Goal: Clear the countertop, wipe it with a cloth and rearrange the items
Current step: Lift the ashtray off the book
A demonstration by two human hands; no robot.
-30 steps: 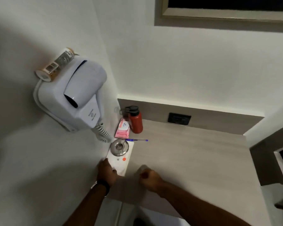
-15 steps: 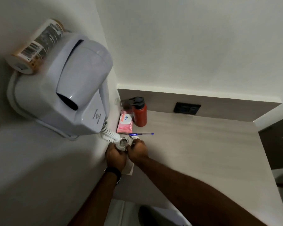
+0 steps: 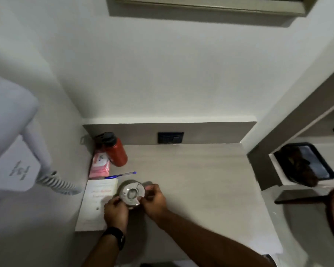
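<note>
Both hands are on it: the left hand [image 3: 115, 210] grips the near-left edge of the round silver metal ashtray [image 3: 131, 193], fingers curled tight against its rim, while the right hand [image 3: 155, 198] pinches the right edge, thumb and fingertips closed on the metal. The ashtray sits between the two hands, tilted a little toward the camera, with its left edge over the right side of the white book with orange lettering [image 3: 97, 205]; whether it is lifted clear of the surface, I cannot tell. A black watch [image 3: 114, 236] wraps the left wrist.

The book lies flat along the left edge of the pale grey wood-grain countertop [image 3: 197, 180], against the side wall. Just behind it, a blue pen [image 3: 120, 175] lies slanted. Further back in the corner, a pink packet of wipes [image 3: 100, 166] stands beside a red bottle with a black cap [image 3: 116, 151]; the two look to be touching. A black wall socket [image 3: 170, 137] is set in the grey backsplash. On the left wall hangs a white hair dryer [image 3: 10, 143], its coiled white cord [image 3: 56, 183] dangling near the book. Off to the right, a black tray [image 3: 304, 164] rests on a separate ledge.
</note>
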